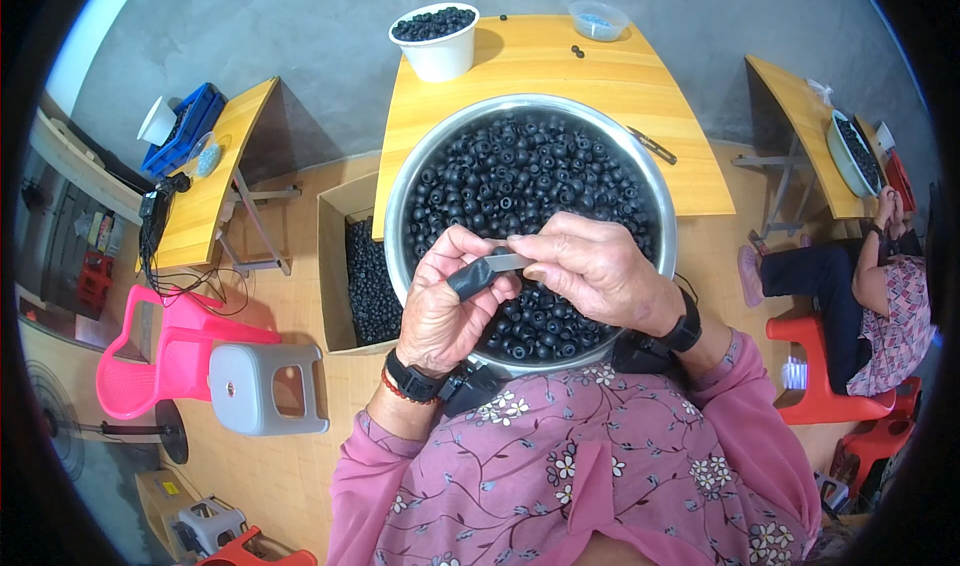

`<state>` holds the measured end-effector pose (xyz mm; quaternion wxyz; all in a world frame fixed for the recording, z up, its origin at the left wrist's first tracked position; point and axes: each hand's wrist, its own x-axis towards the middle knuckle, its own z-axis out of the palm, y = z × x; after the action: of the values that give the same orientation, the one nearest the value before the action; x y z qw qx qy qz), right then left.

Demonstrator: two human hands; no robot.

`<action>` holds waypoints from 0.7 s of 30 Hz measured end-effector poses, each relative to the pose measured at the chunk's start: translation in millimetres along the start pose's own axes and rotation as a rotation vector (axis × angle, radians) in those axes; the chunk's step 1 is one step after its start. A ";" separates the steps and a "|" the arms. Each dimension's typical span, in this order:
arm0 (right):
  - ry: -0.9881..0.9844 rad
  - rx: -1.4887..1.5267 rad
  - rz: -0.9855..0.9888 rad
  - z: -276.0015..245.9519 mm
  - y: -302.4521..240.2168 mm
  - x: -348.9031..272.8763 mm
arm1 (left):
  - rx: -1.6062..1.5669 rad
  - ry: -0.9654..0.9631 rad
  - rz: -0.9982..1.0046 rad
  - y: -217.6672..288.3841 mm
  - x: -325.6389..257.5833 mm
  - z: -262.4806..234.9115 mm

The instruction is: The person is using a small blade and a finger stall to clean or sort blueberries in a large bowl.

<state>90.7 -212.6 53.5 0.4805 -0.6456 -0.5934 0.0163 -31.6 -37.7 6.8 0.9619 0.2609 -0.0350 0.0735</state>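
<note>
Both hands meet above the near half of a wide steel basin, which is filled with small round black parts, many with a hole in them. My left hand is closed around the dark, thick end of a flat metal tool. It looks like a short blade with a dark grip, but its exact kind is not clear. My right hand pinches the pale metal end, fingertips close to those of the left. Whether a small black part is also between the fingers cannot be made out.
The basin overlaps the near edge of a wooden table, which bears a white tub of black parts, a clear bowl and a black-handled knife. Left stand a carton, grey stool and pink chair. Another person sits right.
</note>
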 end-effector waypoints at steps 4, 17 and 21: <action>-0.023 0.028 0.019 -3.4 1.5 0.3 | 0.037 -0.028 0.030 0.0 0.6 2.5; 0.101 0.241 0.390 -9.9 -12.4 3.8 | -0.060 -0.056 -0.046 -0.5 0.2 6.7; 0.062 0.275 0.265 -3.5 -12.3 5.3 | -0.014 -0.036 -0.027 -1.9 -0.5 8.4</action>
<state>85.1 -212.6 66.2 0.5757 -0.6466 -0.4803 0.1405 -32.1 -43.7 13.0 0.9639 0.2557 -0.0491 0.0557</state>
